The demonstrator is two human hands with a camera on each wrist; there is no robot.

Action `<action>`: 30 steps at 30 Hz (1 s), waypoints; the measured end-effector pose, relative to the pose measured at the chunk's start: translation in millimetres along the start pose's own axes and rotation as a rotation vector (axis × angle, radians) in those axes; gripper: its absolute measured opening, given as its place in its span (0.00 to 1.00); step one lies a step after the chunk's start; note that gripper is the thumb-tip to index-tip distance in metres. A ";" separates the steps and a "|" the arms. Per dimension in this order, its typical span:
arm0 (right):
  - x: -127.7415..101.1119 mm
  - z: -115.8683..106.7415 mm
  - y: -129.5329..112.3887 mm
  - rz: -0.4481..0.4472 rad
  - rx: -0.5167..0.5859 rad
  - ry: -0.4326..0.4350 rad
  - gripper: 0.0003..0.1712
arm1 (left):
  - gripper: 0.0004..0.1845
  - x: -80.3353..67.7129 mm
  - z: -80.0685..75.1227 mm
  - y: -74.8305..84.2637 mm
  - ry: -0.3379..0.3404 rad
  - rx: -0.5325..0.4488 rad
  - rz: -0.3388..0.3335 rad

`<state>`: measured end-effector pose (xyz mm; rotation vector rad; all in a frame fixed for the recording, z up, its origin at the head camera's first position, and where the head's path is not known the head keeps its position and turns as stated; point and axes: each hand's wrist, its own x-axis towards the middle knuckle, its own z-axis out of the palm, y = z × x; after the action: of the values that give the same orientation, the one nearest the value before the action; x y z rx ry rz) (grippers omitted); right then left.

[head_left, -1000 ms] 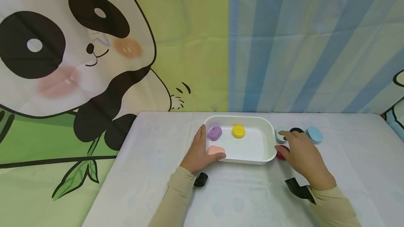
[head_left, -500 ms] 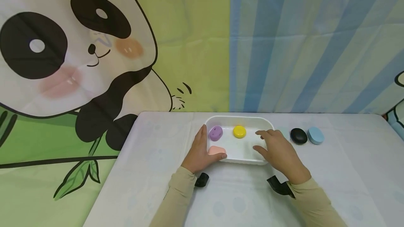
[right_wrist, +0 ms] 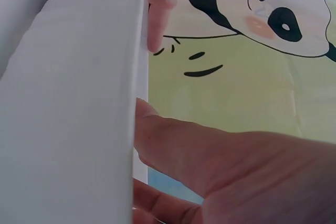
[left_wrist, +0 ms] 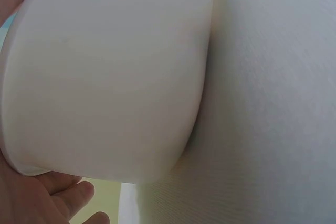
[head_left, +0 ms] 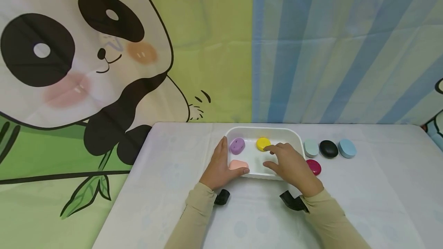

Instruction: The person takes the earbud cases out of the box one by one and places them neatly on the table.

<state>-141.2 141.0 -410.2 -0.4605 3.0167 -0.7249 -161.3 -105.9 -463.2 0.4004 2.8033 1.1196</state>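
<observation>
A white rectangular tray (head_left: 273, 173) sits on the table, holding a purple round piece (head_left: 237, 146), a yellow round piece (head_left: 262, 143) and a pink rounded piece (head_left: 238, 165). My left hand (head_left: 221, 166) grips the tray's left end, its thumb along the front rim and its fingers against the left wall; in the left wrist view fingers (left_wrist: 68, 198) show past the tray's edge. Reaching over the tray's right half, my right hand (head_left: 294, 167) has thumb and forefinger spread apart, the forefinger's tip right at the yellow piece. Nothing shows between them.
Right of the tray lie a pale green piece (head_left: 311, 148), a black round piece (head_left: 328, 149), a light blue piece (head_left: 347, 148) and a dark red round piece (head_left: 313, 167). Behind the white-covered table (head_left: 380, 187) hangs a printed panda cloth (head_left: 214, 49).
My right hand has moved left, from over the pieces beside the tray to above the tray near the yellow piece. The left hand stays on the tray's left end.
</observation>
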 end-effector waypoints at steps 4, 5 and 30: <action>5.1 6.0 -4.4 -0.008 0.022 -0.024 0.27 | 0.71 0.0 0.3 0.6 -0.003 -0.002 0.006; 6.2 7.3 -5.3 -0.013 0.027 -0.025 0.27 | 0.71 0.0 0.4 0.6 -0.005 -0.003 0.007; 44.3 31.8 -17.0 -0.219 0.066 -0.140 0.27 | 0.69 -0.5 -1.9 0.8 -0.009 -0.004 0.030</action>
<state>-176.4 99.9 -428.2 -0.8122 2.8316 -0.7645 -161.0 -106.8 -461.3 0.4468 2.7959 1.1264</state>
